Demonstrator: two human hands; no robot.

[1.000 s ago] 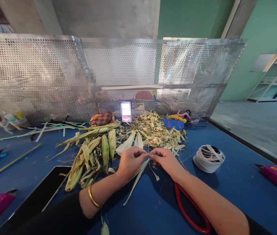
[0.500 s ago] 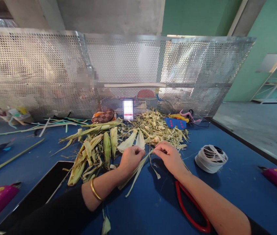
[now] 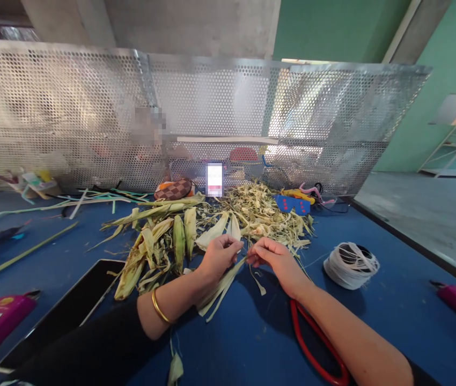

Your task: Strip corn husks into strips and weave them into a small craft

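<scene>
My left hand (image 3: 220, 258) is closed in a pinch in the middle of the head view; what its fingertips hold is too fine to make out. Just right of it, my right hand (image 3: 276, 262) has its thumb and fingers pinched at the upper end of pale corn husk strips (image 3: 225, 289). These strips fan down toward me, partly under my left hand, and one curled end dangles below my right fingers. On the right stands a spool of white string (image 3: 351, 266), with a thin strand running toward my hands. Broad pale husk pieces (image 3: 214, 231) lie just beyond my left hand.
Whole husks (image 3: 133, 271) and a heap of shredded husk (image 3: 270, 206) cover the back. Red-handled scissors (image 3: 312, 343) lie partly under my right forearm. A black tray-like object (image 3: 67, 305) and magenta tools (image 3: 0, 324) lie around. A perforated metal screen (image 3: 212, 91) closes the far side.
My right fingers have moved slightly left and down, closer to my left fingertips, and curl in more. The whole view has shifted a little.
</scene>
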